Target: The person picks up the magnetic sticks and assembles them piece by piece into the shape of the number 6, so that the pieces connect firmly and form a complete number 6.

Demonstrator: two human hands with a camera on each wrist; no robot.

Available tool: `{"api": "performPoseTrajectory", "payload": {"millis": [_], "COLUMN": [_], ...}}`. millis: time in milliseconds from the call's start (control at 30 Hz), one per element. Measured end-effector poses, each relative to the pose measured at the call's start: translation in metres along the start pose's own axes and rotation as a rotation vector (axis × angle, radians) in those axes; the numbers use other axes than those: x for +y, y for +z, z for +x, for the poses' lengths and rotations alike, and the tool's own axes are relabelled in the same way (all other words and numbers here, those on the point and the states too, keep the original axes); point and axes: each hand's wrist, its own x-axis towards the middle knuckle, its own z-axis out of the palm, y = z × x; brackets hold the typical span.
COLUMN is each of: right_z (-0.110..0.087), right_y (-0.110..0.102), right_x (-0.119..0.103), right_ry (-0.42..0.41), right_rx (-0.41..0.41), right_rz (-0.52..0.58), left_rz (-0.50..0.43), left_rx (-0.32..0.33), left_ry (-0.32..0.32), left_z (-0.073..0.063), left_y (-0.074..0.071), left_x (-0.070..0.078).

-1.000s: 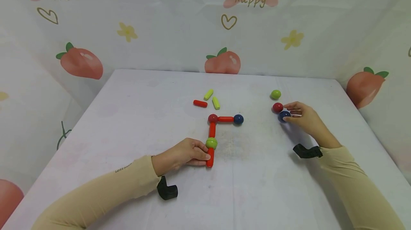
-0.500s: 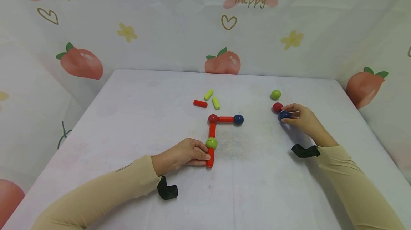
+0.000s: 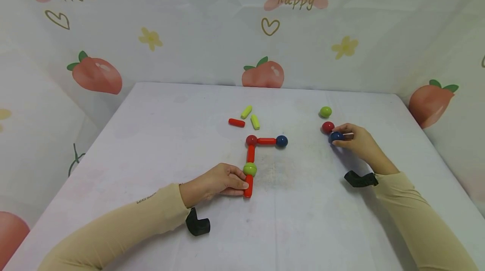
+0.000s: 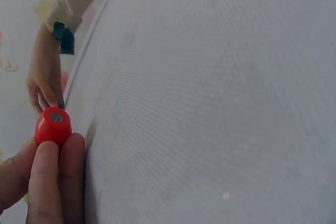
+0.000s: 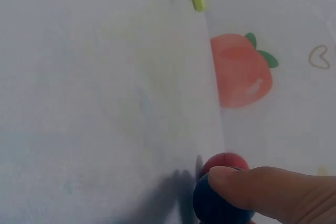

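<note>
My left hand [image 3: 217, 181] pinches a red magnetic rod [image 3: 248, 187], whose round grey end shows in the left wrist view. This rod joins a green ball [image 3: 249, 169], and a second red rod [image 3: 251, 153] runs from there to a red ball [image 3: 251, 140]. A third red rod [image 3: 267, 141] leads right to a blue ball [image 3: 281, 141]. Over on the right, my right hand [image 3: 360, 142] holds another blue ball [image 3: 335, 137] between thumb and fingers. In the right wrist view the thumb lies across this blue ball [image 5: 218, 203], with a loose red ball [image 5: 227, 161] just behind.
Beyond the loose red ball stands a green ball [image 3: 325, 112]. Two yellow-green rods [image 3: 246, 112] and a spare red rod [image 3: 236, 123] lie behind the joined pieces. A patterned cloth [image 3: 204, 31] hangs along the back of the white table [image 3: 170, 111].
My right fingers have come down and closed in on the blue ball, with the wrist shifting slightly left. The left hand and the joined pieces keep their place.
</note>
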Motion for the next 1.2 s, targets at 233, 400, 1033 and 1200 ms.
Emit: {"api": "performPoseTrajectory", "payload": {"millis": [233,400,1033,1200], "right_z": [-0.011,-0.023,-0.065,-0.076], "right_y": [0.003,0.009,0.08,0.104], "right_x": [-0.016,-0.033,-0.087,-0.097], "right_ry": [-0.028,-0.108,-0.31,-0.327], "right_rx": [0.001,0.018,-0.127,-0.232], "right_rz": [0.064,0.142,0.463,0.486], "left_rz": [0.006,0.01,0.011,0.017], "left_rx": [0.002,0.009,0.004,0.009], "left_ry": [-0.001,-0.004,-0.004,-0.017], "left_z": [0.0,0.0,0.001,0.002], "left_y": [0.0,0.0,0.001,0.0], "left_x": [0.001,0.001,0.001,0.001]}}
